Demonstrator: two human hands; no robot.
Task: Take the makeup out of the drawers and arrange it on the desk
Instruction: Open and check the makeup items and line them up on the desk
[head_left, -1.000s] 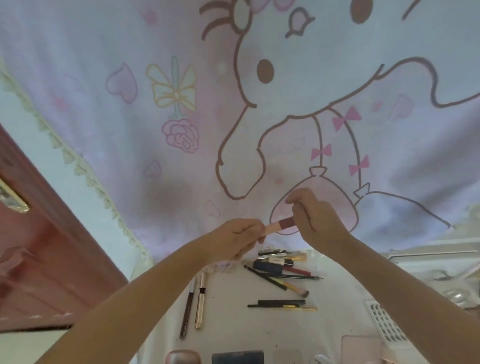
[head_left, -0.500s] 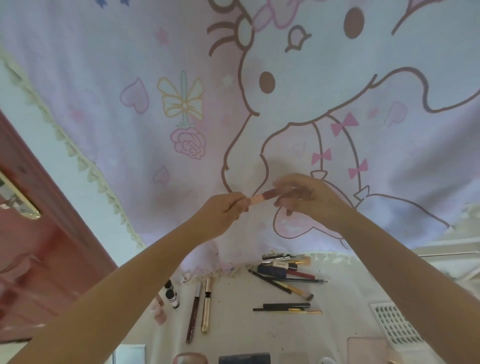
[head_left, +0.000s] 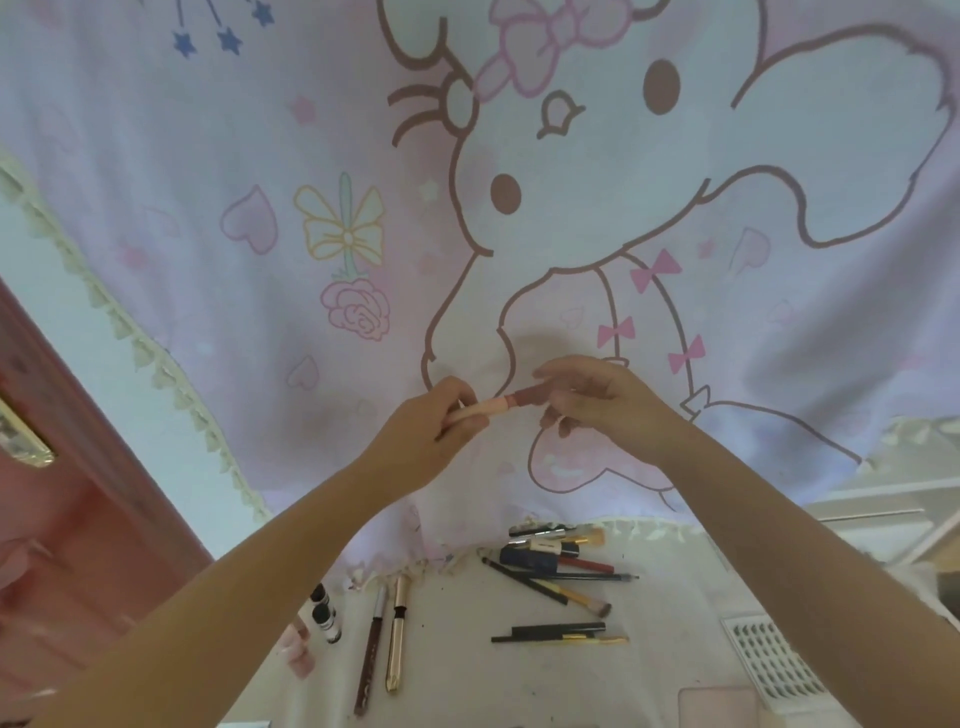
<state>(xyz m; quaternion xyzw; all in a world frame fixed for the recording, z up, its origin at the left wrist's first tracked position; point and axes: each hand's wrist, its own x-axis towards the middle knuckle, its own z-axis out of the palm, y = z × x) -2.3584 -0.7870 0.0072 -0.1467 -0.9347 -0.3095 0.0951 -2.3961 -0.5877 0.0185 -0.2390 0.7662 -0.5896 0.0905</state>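
Left hand (head_left: 436, 426) and right hand (head_left: 602, 400) pinch opposite ends of slim pink-and-mauve lip tube (head_left: 506, 404), raised before cartoon-print curtain (head_left: 519, 208). Below, pencils, brushes (head_left: 550, 571) and gold tube (head_left: 397, 631) already lie on white desk (head_left: 467, 675); arranging looks part-done, drawers unseen.

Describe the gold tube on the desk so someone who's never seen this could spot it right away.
Start at the cartoon cloth hanging behind the desk and drop to its fringed lower edge, left of the brush pile. Two slim sticks lie side by side there; the gold tube is the shiny metallic right one, beside a dark maroon stick.
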